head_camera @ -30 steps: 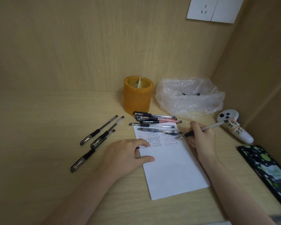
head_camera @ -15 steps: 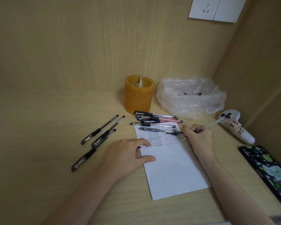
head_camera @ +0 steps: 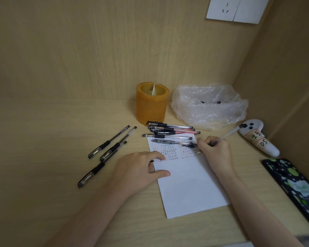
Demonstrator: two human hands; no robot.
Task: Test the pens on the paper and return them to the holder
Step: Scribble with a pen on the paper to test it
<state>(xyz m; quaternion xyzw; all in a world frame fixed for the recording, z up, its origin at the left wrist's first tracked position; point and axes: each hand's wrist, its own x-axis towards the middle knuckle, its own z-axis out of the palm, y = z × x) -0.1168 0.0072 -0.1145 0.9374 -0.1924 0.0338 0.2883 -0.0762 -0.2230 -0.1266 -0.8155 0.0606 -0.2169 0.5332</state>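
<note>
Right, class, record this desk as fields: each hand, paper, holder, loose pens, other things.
left hand: rests on paper's left edge
right hand: grips pen, tip at the writing
paper: writing at top, blank below
holder: orange, upright, behind paper
loose: three pens left of paper, pile across its top
other: bag, controller, phone, all right
</note>
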